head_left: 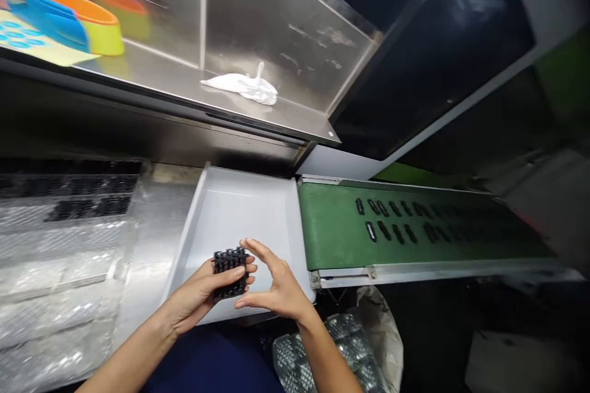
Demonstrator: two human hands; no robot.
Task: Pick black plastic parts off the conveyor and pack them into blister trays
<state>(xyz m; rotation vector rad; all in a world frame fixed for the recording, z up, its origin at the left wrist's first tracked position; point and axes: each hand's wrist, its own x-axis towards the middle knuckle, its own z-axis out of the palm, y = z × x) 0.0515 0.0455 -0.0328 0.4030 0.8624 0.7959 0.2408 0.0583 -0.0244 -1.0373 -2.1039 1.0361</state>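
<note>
A bundle of small black plastic parts [230, 263], lined up side by side, rests in my left hand [203, 295], with the thumb across its front and fingers behind. My right hand [271, 282] is beside the bundle, thumb and fingers spread wide, its fingertips close to the bundle's right edge. Whether they touch it I cannot tell. Both hands are over the front of a white tray [249, 202]. On the green conveyor belt [332, 239] to the right, similar black parts [385, 230] lie in two rows.
Clear plastic blister trays [59, 270] cover the left side, the far ones filled with black pieces. A metal shelf [166, 83] above bears a white crumpled bag [249, 86] and an orange, blue and yellow object [104, 34]. More clear trays [299, 359] are below, by the belt's metal edge.
</note>
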